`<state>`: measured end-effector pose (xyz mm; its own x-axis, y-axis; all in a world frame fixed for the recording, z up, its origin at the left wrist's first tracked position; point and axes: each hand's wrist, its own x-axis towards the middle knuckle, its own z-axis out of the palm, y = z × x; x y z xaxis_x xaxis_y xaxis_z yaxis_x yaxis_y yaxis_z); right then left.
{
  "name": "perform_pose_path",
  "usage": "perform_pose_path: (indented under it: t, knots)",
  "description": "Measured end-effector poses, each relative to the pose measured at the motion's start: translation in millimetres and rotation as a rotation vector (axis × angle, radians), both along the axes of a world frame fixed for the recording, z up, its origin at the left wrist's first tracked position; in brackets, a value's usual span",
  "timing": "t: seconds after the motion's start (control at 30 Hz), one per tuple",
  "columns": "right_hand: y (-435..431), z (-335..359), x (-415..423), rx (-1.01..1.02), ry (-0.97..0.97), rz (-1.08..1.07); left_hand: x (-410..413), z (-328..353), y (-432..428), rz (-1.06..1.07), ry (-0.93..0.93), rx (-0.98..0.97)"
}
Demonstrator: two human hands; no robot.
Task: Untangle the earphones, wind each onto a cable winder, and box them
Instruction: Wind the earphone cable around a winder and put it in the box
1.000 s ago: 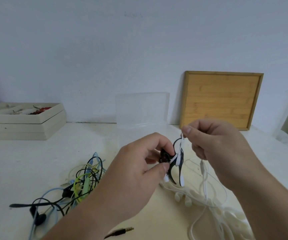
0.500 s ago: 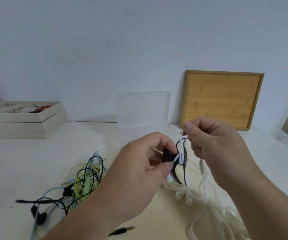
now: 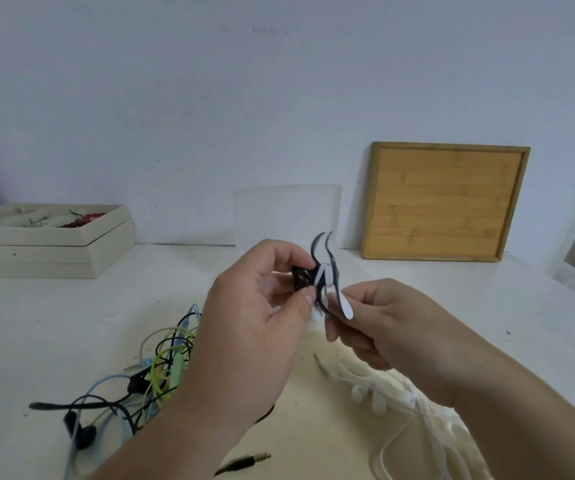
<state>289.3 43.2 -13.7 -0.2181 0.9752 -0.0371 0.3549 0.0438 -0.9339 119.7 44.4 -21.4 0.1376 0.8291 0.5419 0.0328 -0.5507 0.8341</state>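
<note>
The left hand [image 3: 255, 317] pinches the black cable winder [image 3: 318, 244] between thumb and fingertips, with the white earphone cable [image 3: 324, 274] wound round its waist. The right hand [image 3: 386, 327], fingers curled, seems to pinch that cable just below.

The left hand [image 3: 258, 306] pinches a black cable winder [image 3: 318, 252] with white earphone cable [image 3: 324, 274] wrapped round its middle; the right hand [image 3: 393, 327] grips that cable just below. A tangle of coloured earphones [image 3: 161, 368] lies on the table [image 3: 37, 323], left.
</note>
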Motion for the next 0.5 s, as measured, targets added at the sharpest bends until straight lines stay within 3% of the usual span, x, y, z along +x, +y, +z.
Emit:
perform_pose_path:
  t: [0.23,0.4,0.5]
  knots:
    - [-5.6,5.2,1.3,0.049,-0.009,0.150,-5.9,-1.6,8.7,0.130,-0.009,-0.059]
    - [-9.4,12.2,5.2,0.128,-0.035,0.165,-6.3,-3.1,7.6,0.244,0.129,0.016]
    - [-12.1,15.0,6.6,0.130,0.020,0.203,-2.4,-2.4,3.7,0.351,0.297,0.164]
